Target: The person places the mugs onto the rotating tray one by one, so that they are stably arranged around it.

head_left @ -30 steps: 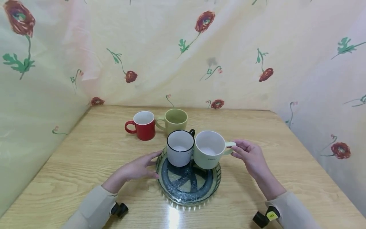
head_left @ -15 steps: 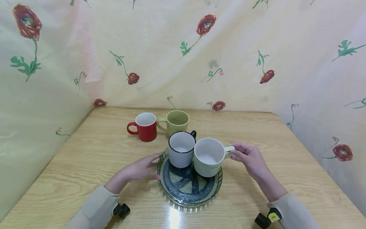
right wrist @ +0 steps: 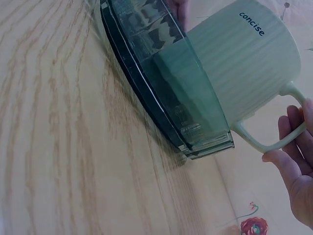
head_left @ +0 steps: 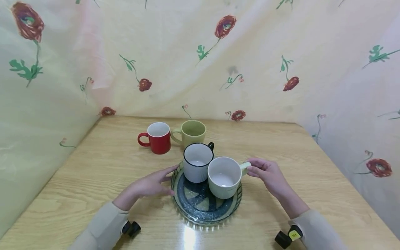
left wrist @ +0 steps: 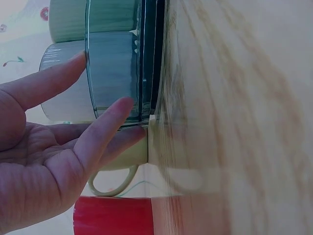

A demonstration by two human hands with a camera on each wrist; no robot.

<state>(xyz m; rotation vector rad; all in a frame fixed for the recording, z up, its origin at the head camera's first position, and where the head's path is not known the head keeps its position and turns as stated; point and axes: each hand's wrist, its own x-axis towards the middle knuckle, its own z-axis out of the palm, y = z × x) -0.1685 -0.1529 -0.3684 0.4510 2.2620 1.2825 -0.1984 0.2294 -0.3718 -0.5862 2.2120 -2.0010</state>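
1. Pale green mug (head_left: 223, 180): inside the glass dish (head_left: 204, 220), roughly upright; can't tell if its base rests on the dish floor.
2. Handling guess: ceramic, rigid, moderately heavy, smooth glaze, chippable. Best hold is the handle (head_left: 245, 167); weight hangs off to one side, so pinch firmly.
3. My right hand (head_left: 265, 172): narrow pinch on that handle.
4. My left hand (head_left: 153, 182): spread wide against the dish's left wall, not wrapped round it. Glass is probably slick, breakable.
5. Black-rimmed white mug (head_left: 197, 166): also in the dish, right beside the green one; contact unclear.
6. Olive mug (head_left: 193, 133), red mug (head_left: 159, 142): on the table (head_left: 93, 187) behind.
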